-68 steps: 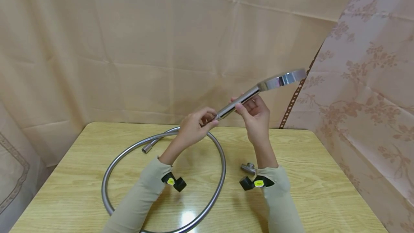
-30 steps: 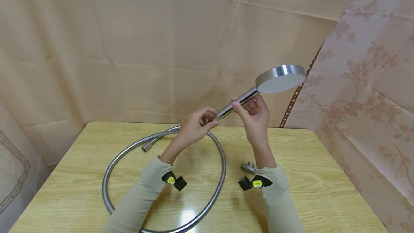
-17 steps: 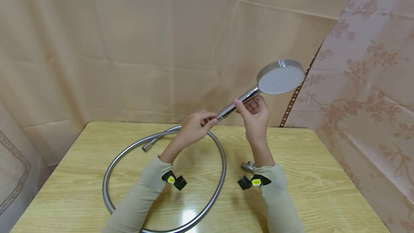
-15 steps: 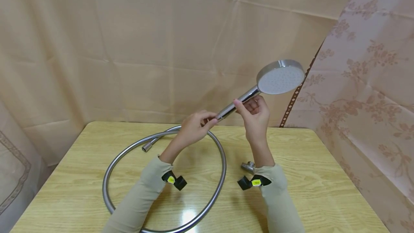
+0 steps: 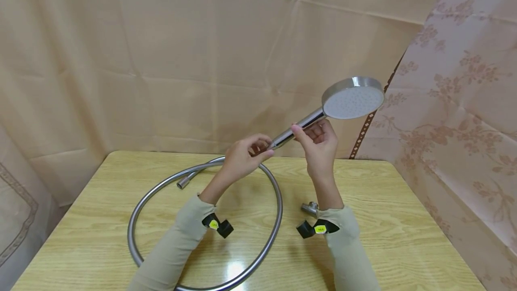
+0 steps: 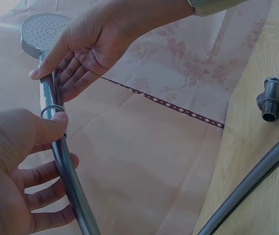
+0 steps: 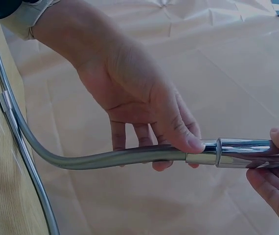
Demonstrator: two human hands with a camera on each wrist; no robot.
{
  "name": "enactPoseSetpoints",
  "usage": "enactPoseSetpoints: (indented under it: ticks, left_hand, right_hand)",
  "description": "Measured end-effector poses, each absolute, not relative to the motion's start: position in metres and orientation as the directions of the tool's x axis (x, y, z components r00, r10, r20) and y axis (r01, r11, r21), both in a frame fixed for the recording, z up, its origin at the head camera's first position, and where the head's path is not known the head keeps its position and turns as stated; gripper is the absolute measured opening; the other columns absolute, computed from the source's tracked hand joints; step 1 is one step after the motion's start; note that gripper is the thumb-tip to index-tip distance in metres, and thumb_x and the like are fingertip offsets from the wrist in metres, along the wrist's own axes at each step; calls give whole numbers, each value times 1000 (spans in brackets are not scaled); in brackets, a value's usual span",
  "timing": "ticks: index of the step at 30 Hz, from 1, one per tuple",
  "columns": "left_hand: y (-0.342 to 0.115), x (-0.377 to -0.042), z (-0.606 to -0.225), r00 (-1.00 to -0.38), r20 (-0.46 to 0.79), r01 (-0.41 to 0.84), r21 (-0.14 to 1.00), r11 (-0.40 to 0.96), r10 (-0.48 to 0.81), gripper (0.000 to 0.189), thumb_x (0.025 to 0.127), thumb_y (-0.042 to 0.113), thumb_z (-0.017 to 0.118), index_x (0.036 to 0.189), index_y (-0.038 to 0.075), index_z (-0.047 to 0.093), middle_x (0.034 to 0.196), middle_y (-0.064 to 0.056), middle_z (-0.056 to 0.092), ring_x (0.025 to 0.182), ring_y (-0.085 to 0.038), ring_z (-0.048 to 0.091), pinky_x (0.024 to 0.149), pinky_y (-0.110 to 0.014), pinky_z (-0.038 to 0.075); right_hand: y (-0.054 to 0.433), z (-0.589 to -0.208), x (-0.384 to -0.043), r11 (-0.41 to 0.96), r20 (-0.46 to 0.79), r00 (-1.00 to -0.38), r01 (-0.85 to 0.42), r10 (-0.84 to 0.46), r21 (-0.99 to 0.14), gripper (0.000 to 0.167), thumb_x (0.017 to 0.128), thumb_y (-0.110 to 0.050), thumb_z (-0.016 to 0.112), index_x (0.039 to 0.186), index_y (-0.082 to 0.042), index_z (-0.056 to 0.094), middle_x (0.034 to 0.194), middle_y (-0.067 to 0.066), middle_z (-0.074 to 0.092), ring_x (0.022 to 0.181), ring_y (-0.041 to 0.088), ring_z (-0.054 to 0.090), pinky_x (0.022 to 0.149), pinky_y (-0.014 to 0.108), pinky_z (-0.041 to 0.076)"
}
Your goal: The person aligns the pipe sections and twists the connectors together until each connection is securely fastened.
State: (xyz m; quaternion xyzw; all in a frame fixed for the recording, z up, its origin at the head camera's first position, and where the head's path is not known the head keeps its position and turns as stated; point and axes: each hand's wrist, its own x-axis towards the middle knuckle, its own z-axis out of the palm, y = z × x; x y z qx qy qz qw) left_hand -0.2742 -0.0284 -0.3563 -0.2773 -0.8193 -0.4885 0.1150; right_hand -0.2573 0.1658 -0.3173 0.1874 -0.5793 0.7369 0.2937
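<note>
1. The shower head [image 5: 353, 98] is held in the air, its pale face visible; its handle [image 5: 311, 118] slopes down and left from it.
2. The right hand [image 5: 322, 147], just below the shower head, pinches the handle between thumb and fingers. That grip probably serves best as the steady side.
3. The left hand [image 5: 242, 158], at the far end of the handle from the shower head, pinches the hose's end fitting [image 7: 201, 158] with the thumb; other fingers lie behind the hose [image 5: 279, 210].
4. The step in hand seems to be work on that joint. The person would do well to line the fitting up with the handle and turn it without twisting the hose. How far the threads engage cannot be told.
5. The hose loops on the table [image 5: 383, 219], below and left of the shower head; its weight may tug the joint askew.
6. The loose hose end [image 5: 183, 183] lies left of the shower head, well apart.
7. A small metal valve [image 5: 310, 209] lies below the shower head, beside the right cuff [image 5: 341, 219], which could knock it.
</note>
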Motion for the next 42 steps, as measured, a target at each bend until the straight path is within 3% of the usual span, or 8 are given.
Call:
enactPoseSetpoints:
  ticks: [9, 17, 31, 37, 42]
  left_hand:
    - [-31, -271, -352, -827, 409, 549, 735, 397, 387, 25, 101, 23, 65, 121, 12, 74, 100, -3, 70, 88, -18, 66, 76, -28, 56]
    - [-29, -271, -356, -833, 435, 540, 773, 333, 341, 23, 97, 20, 72, 118, 12, 74, 103, -6, 73, 93, -19, 69, 81, -33, 59]
    - [-27, -272, -357, -841, 448, 538, 757, 371, 303, 23, 92, 24, 78, 112, 16, 70, 97, -4, 76, 81, -19, 72, 72, -31, 59]
    - [-32, -272, -353, -823, 417, 546, 767, 336, 386, 25, 96, 21, 74, 119, 12, 72, 106, -7, 73, 91, -20, 70, 81, -34, 59]
    - [-36, -273, -350, -784, 405, 576, 758, 306, 471, 28, 102, 15, 64, 127, 5, 70, 110, -12, 70, 98, -23, 68, 85, -35, 59]
  right_hand:
    - [167, -318, -257, -157, 623, -752, -656, 213, -738, 30, 85, 13, 74, 100, -9, 61, 86, 2, 72, 77, 13, 71, 70, 27, 61]
    - [167, -319, -258, -156, 637, -743, -667, 203, -728, 28, 85, 11, 75, 100, -9, 61, 86, 2, 73, 79, 14, 72, 70, 27, 61]
    - [166, -318, -257, -136, 656, -734, -678, 177, -722, 29, 86, 14, 72, 100, -9, 61, 90, 1, 75, 84, 14, 74, 72, 25, 60]
    - [168, -318, -257, -152, 643, -747, -665, 169, -732, 28, 87, 13, 71, 101, -9, 61, 90, 2, 76, 85, 14, 75, 72, 26, 61]
    - [172, -318, -257, -158, 654, -748, -664, 116, -731, 26, 88, 14, 70, 107, -1, 62, 95, 4, 77, 88, 15, 76, 75, 27, 61]
